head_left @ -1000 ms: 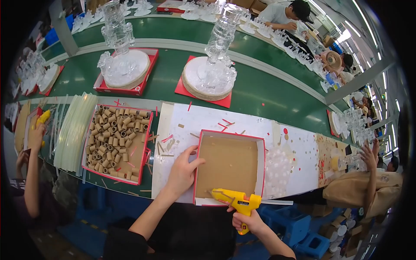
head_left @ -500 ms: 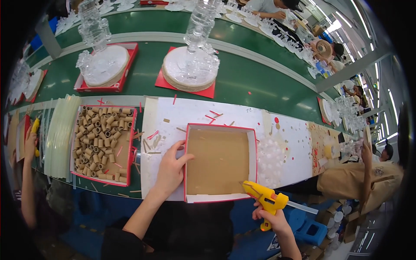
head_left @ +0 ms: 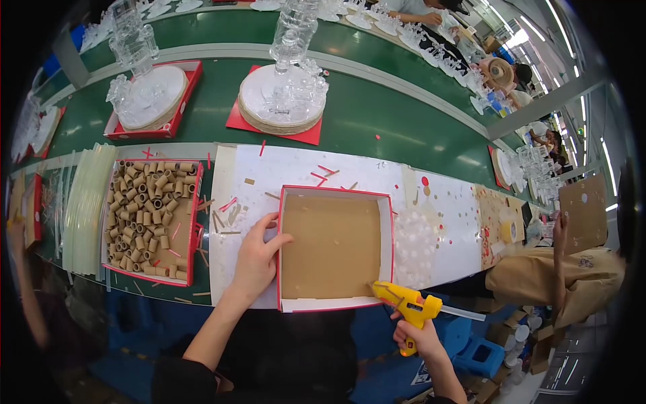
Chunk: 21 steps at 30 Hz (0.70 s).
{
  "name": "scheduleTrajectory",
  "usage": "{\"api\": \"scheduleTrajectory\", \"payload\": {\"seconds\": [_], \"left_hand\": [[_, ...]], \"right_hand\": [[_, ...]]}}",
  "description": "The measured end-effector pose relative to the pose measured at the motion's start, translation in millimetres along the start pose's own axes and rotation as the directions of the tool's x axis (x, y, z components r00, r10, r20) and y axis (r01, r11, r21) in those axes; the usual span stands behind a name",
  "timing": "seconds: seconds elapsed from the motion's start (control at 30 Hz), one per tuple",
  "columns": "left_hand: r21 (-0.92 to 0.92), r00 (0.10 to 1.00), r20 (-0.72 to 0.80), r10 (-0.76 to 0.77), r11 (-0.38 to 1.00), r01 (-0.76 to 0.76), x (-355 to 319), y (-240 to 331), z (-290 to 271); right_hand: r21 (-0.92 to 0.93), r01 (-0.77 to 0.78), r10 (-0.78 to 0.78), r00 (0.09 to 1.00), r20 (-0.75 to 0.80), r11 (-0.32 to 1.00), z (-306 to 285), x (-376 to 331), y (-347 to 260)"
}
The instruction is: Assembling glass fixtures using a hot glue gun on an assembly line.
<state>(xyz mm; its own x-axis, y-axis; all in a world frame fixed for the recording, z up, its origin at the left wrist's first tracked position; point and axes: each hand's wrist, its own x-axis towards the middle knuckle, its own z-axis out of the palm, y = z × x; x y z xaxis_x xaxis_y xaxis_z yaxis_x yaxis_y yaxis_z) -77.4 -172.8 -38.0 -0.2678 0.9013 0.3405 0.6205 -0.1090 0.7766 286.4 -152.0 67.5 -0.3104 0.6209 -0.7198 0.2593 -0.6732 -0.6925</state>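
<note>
A shallow square tray (head_left: 335, 194) with red rims and a brown cardboard floor lies on the white work sheet in front of me. My left hand (head_left: 256, 259) rests on its left wall, thumb hooked over the rim, fingers spread on the sheet. My right hand (head_left: 416, 337) grips the handle of a yellow glue gun (head_left: 408, 306) at the tray's near right corner. The nozzle points left at that corner, and a clear glue stick pokes out of the gun's back.
A red tray of several short cardboard tubes (head_left: 151, 215) sits left, beside a row of clear glue sticks (head_left: 84, 209). Clear plastic towers on round bases (head_left: 282, 94) stand on the green belt (head_left: 377, 114) behind. A seated person (head_left: 552, 276) works at my right.
The glue gun has shifted right and lower, from the tray's near edge to its near right corner. My left hand stays on the tray's left wall.
</note>
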Motion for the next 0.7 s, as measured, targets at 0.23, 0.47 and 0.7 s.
{"api": "scheduleTrajectory", "payload": {"seconds": [0.23, 0.47, 0.7], "left_hand": [[-0.016, 0.999, 0.035, -0.019, 1.000, 0.020, 0.6, 0.5, 3.3], [-0.123, 0.997, -0.020, -0.071, 0.990, 0.068, 2.6, -0.7, -3.6], [-0.020, 0.998, -0.037, 0.058, 0.998, -0.059, -18.9, 56.3, -48.5]], "right_hand": [[0.012, 0.008, -0.008, 1.000, -0.020, 1.000, 0.1, -3.5, 1.9], [0.063, 0.128, -0.133, 0.988, 0.082, 0.990, -5.0, 1.7, 2.6], [0.144, 0.465, -0.467, 0.884, -0.027, 0.873, -22.6, 32.6, 4.8]]}}
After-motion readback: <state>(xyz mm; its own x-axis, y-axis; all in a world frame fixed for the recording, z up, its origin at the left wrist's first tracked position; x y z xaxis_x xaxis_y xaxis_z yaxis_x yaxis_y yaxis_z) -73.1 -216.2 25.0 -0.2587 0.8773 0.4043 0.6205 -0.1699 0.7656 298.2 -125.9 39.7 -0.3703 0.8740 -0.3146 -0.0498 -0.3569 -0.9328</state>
